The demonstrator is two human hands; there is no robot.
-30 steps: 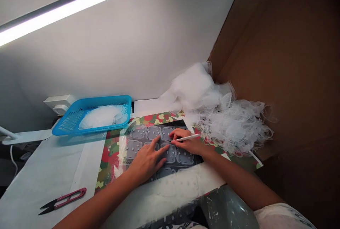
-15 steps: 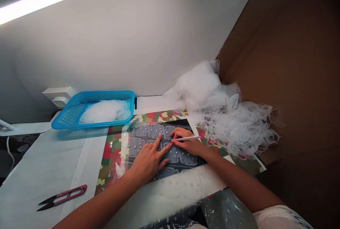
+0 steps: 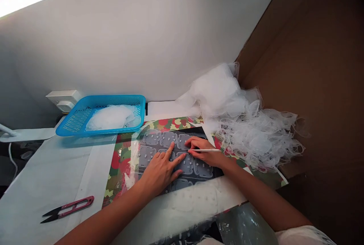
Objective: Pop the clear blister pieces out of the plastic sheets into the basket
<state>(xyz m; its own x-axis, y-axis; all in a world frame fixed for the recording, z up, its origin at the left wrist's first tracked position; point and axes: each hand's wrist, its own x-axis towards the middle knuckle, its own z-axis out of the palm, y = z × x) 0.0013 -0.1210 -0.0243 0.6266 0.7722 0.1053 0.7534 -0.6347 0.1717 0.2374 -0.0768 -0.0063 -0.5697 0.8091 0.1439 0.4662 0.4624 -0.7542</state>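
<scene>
A clear film sheet with rows of rounded cut shapes (image 3: pixel 159 142) lies on a black mat over a camouflage-patterned board (image 3: pixel 119 165). My left hand (image 3: pixel 160 169) lies flat on the sheet, fingers stretched out and pressing it down. My right hand (image 3: pixel 206 152) pinches a thin white stick (image 3: pixel 204 150) and holds its tip against the sheet, just beyond my left fingertips. The two hands almost touch.
A blue plastic basket (image 3: pixel 74 121) holding white film pieces stands at the back left. Pink thread snips (image 3: pixel 68 209) lie at the near left. A heap of white film scraps (image 3: pixel 256 135) fills the right side against a cardboard wall (image 3: pixel 313 66). A white socket box (image 3: pixel 64 99) sits behind the basket.
The view has tilted slightly, so everything sits a little lower and to the right. My right hand with the stick has edged rightward; my left hand stays flat on the sheet.
</scene>
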